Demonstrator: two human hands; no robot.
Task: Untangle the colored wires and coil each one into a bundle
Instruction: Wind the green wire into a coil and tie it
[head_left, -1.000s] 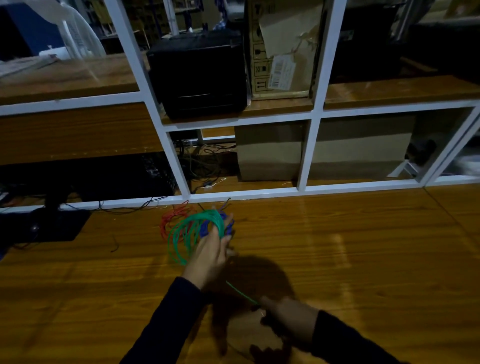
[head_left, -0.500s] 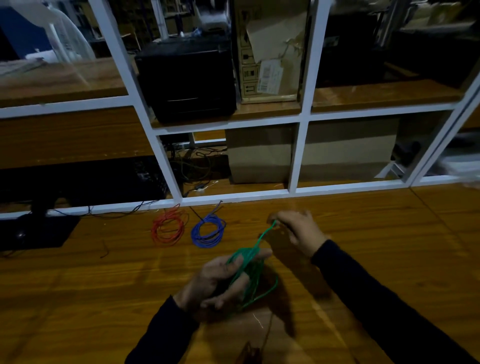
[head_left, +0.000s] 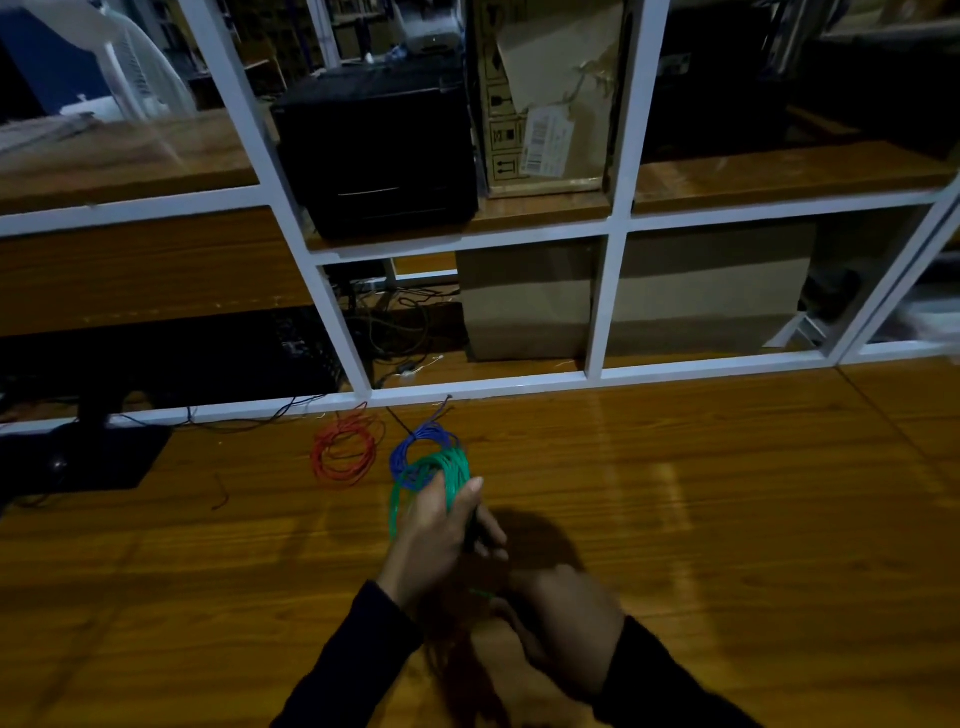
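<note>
My left hand (head_left: 441, 535) is shut on a coil of green wire (head_left: 451, 467), held upright above the wooden table (head_left: 727, 519). A short green strand (head_left: 483, 594) runs from the coil down to my right hand (head_left: 563, 618), which pinches its loose end close to me. A coiled blue wire (head_left: 415, 449) lies flat on the table just behind the green loops, partly hidden by them. To the left of the blue one a coiled red wire (head_left: 344, 451) rests on the table, apart from both hands.
A white-framed glass partition (head_left: 602, 296) closes the table's far edge. Behind it stand a black printer (head_left: 376, 150), cardboard boxes (head_left: 545, 93) and loose cables (head_left: 395, 332). A black monitor base (head_left: 83, 457) sits at the left. A short red wire scrap (head_left: 222, 496) lies nearby.
My left hand has lifted the green coil forward, over the blue coil. My right hand has swung from far right back toward me, drawing the green end under the coil.
</note>
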